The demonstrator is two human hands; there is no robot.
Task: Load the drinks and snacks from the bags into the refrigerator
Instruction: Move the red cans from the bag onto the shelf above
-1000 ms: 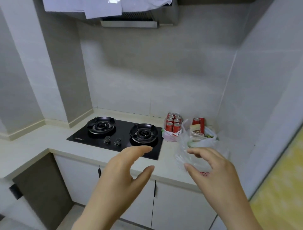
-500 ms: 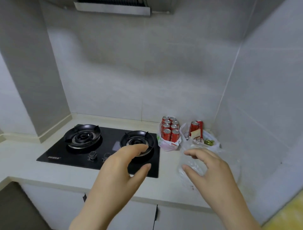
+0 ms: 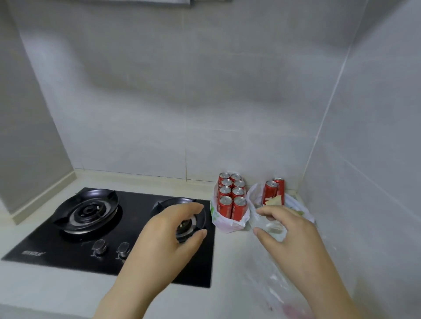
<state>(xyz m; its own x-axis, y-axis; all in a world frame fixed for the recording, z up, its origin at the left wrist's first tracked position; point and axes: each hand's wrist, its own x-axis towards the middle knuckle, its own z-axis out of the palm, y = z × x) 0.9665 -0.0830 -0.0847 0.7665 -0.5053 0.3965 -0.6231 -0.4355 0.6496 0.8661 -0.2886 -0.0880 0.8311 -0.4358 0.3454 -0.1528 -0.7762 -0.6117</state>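
Two bags sit in the back right corner of the pale desk (image 3: pixel 57 291), and much of what they hold is hard to read. Eight red cans (image 3: pixel 232 195) stand upright in two rows of four inside the white printed bag (image 3: pixel 225 224). Only their silver tops and upper sides show above its folded rim. Just beside it is the clear bag (image 3: pixel 272 228), made of thin, crumpled film. Two more red cans stand at its back, and the pale snack packet (image 3: pixel 275 201) in front of them is half covered by the right hand (image 3: pixel 293 239) and too blurred to name. Film also trails along the desk toward the lower right, smeared, with a pink patch I cannot identify.

The right hand's fingers (image 3: pixel 271 210) and thumb pinch a bunch of that film. The left hand (image 3: pixel 164 239) hovers above the right burner, hiding most of it, with its fingers (image 3: pixel 189 208) loosely curved and holding nothing.

The glossy black stove (image 3: pixel 68 250) has two round ringed burners and two metal knobs (image 3: pixel 99 246). Both forearms are cut off by the bottom edge, and a strip of range hood (image 3: pixel 177 1) is clipped at the top. The walls are matte grey tile.
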